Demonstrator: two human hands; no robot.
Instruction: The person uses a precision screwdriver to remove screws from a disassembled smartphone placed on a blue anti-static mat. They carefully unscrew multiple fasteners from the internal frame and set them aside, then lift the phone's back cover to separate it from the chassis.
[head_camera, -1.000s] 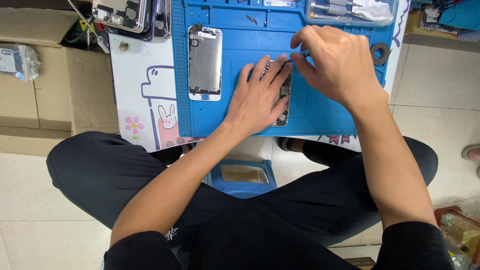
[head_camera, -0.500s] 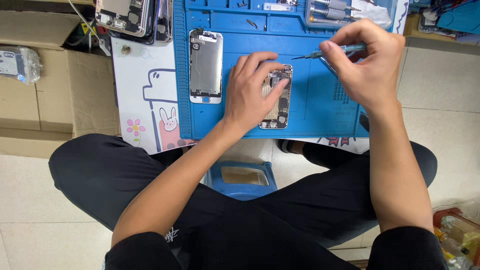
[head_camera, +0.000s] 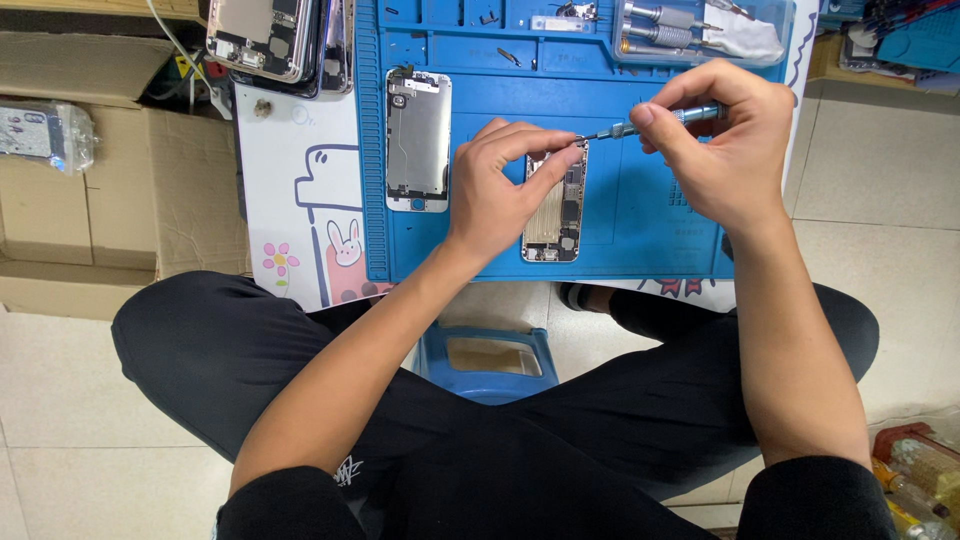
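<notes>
An opened phone body (head_camera: 553, 215) lies on a blue repair mat (head_camera: 660, 230), its inner parts showing. My left hand (head_camera: 500, 185) rests on its left side, fingers curled over the top edge to steady it. My right hand (head_camera: 715, 140) grips a small grey screwdriver (head_camera: 640, 124), held nearly flat, with the tip at the phone's top right corner beside my left fingertips. A detached screen panel (head_camera: 418, 140) lies face down to the left on the mat.
Other phone housings (head_camera: 270, 40) are stacked at the back left. A clear case of screwdriver tools (head_camera: 700, 30) sits at the mat's far edge. Cardboard boxes (head_camera: 110, 200) stand on the left. A blue stool (head_camera: 490, 355) shows between my crossed legs.
My right hand lifted off the phone, moved right and now holds the screwdriver with its tip brought to the phone's top edge. My left hand stayed on the phone.
</notes>
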